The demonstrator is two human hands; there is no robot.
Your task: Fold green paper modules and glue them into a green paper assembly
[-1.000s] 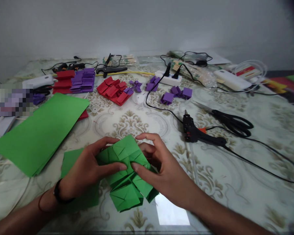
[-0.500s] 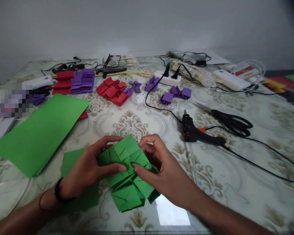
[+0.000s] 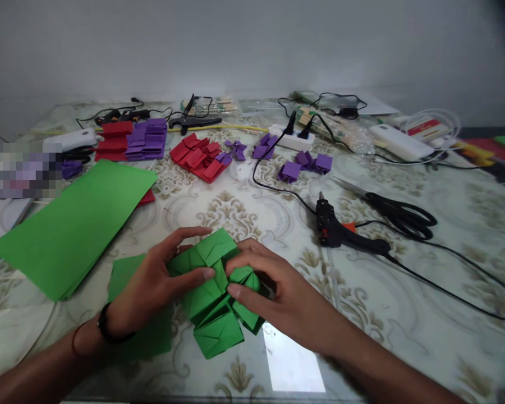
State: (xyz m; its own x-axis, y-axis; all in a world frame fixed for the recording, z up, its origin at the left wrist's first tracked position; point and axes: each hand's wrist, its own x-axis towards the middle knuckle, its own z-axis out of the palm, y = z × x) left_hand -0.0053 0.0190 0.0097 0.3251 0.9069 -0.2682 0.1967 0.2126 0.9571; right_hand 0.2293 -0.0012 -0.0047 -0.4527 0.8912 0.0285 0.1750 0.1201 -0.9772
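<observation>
1. Centrally placed, near the front edge of the table (image 3: 382,342): folded green paper (image 3: 204,294), held between two hands. Whether its underside touches the tabletop, cannot tell.
2. Left hand (image 3: 160,275) clamped on the paper's left side, thumb flat on top, index finger reaching along the far edge. Dark wristband (image 3: 105,324) on that wrist.
3. Right hand (image 3: 280,289) pinching a right-hand section of the same paper between thumb and bent fingers; the two thumb tips lie near each other, apart.
4. Plain green sheet (image 3: 126,269) below left wrist, partly covered. Stack of larger green sheets (image 3: 79,224) farther left.
5. Glue gun (image 3: 351,238) right of the right hand, nozzle pointing away; scissors (image 3: 398,210) just beyond it, blades toward the left.
6. Farther back: red folded paper (image 3: 197,157), small purple folded papers (image 3: 289,171), white power strip (image 3: 293,140) with two black plugs (image 3: 292,124).
</observation>
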